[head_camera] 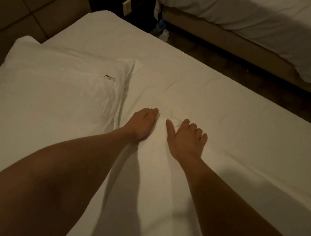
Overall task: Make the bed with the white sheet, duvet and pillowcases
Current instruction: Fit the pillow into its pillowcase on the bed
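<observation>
A white sheet covers the mattress and is lightly creased in the middle. One pillow in a white pillowcase lies at the left, near the headboard. My left hand rests on its edge on the sheet just right of the pillow, fingers together and slightly cupped. My right hand is a short way to the right, thumb stretched out and fingers bent down into the sheet, bunching a small fold. A low ridge of sheet rises between the two hands. No duvet is in view.
A padded brown headboard stands at the upper left. A second bed with white bedding lies across a dark floor gap. A wall socket, a water bottle and crumpled paper sit by the far corner.
</observation>
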